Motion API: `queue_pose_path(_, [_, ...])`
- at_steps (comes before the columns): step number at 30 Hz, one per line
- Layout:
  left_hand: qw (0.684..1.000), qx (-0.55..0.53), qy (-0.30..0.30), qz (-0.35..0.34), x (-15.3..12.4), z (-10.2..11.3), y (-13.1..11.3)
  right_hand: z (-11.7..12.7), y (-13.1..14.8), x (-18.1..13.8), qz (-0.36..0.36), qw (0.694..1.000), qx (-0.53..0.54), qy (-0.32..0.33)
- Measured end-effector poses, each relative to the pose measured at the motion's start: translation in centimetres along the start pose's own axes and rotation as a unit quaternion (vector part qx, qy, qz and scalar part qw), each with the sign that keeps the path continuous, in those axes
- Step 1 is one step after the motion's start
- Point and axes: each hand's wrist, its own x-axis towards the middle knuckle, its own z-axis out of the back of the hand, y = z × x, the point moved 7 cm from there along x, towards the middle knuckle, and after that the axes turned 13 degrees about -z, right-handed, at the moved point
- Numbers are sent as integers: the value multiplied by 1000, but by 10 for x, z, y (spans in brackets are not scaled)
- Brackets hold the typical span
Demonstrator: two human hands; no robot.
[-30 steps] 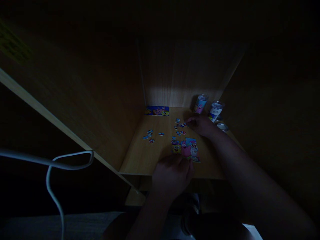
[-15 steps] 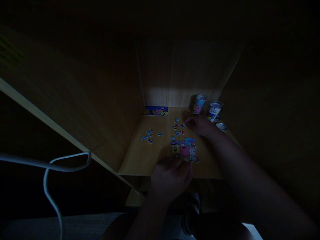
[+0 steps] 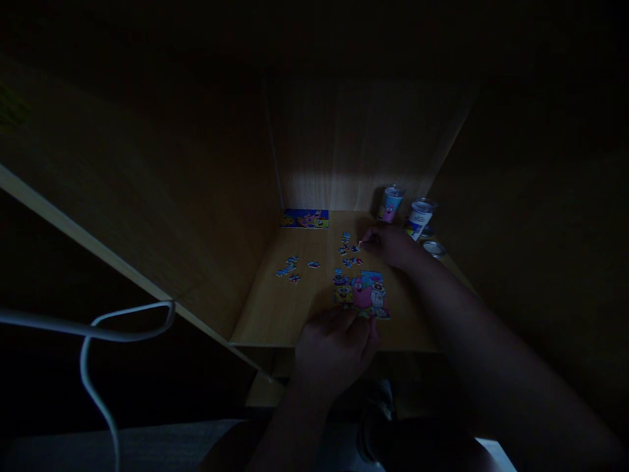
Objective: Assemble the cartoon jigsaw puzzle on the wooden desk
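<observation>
A partly joined cartoon jigsaw puzzle (image 3: 362,292) lies near the front edge of the wooden shelf. My left hand (image 3: 337,341) rests at its near edge with the fingers curled; whatever they hold is hidden. Farther back, my right hand (image 3: 386,242) pinches a small puzzle piece (image 3: 360,244), of which only a bit shows at the fingertips. Just left of those fingertips are several loose pieces (image 3: 346,237), with more (image 3: 352,262) between them and the joined part. Another loose group (image 3: 289,265) is spread to the left, and one piece (image 3: 313,264) sits apart.
Two clear-lidded cans with cartoon labels, one can (image 3: 392,203) and another can (image 3: 419,217), stand at the back right. A round lid (image 3: 434,248) lies in front. A finished picture strip (image 3: 304,219) is at the back left. A white cable (image 3: 128,335) hangs at left. Lighting is dim.
My right hand has shifted slightly at the loose pieces, and a small bit now shows at its fingertips. My left hand stays at the puzzle's near edge. The view has moved slightly.
</observation>
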Motion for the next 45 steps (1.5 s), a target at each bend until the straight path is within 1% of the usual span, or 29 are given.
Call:
queue_pose_path(3, [1000,0,2,0,-1,-1,0,4,8,-3,8,998,59,-12])
queue_pose_path(5, [1000,3,3,-3,-2,-2,0,6,10,-4,-5,993,119,-21])
queue_pose_path(7, [1000,5,4,-4,-3,-3,0,6,10,-4,-28,979,201,-18])
queue_pose_path(8, [1000,6,5,-4,-3,-3,1,5,8,-4,-42,966,254,-10])
queue_pose_path(10, [1000,5,8,-2,-3,-4,1,2,5,-3,-75,924,375,20])
queue_pose_path(12, [1000,1,10,0,-3,-4,1,-2,1,-3,-124,866,479,66])
queue_pose_path(15, [1000,-3,7,2,-2,-3,1,-9,-5,-4,-202,783,574,127])
queue_pose_path(16, [1000,-2,5,3,-2,-3,1,-9,-5,-4,-218,763,592,141])
queue_pose_path(17, [1000,0,3,3,-2,-2,1,-9,-6,-4,-227,750,603,150])
queue_pose_path(18, [1000,1,3,3,-2,-2,1,-8,-5,-4,-229,746,605,156])
queue_pose_path(22, [1000,0,1,0,-1,-2,1,-4,-1,-4,-212,767,579,177])
queue_pose_path(24, [1000,0,-3,-1,0,-1,1,-4,1,-6,-218,760,581,192])
queue_pose_path(26, [1000,1,-3,0,0,-1,1,-7,1,-10,-240,737,593,217])
queue_pose_path(29, [1000,2,-2,-1,0,-1,1,-11,2,-14,-273,695,615,252])
queue_pose_path(35, [1000,0,-5,-2,-1,-2,1,-13,5,-15,-290,604,697,256])
queue_pose_path(36, [1000,1,-4,-2,-1,-2,1,-13,6,-15,-294,596,701,259])
queue_pose_path(38, [1000,6,-5,0,-1,-1,1,-13,7,-16,-298,593,698,270])
queue_pose_path(42, [1000,10,-6,-3,0,-1,1,-14,15,-18,-275,613,681,293])
queue_pose_path(45, [1000,3,-7,2,-1,-2,2,-15,21,-20,-253,634,665,303])
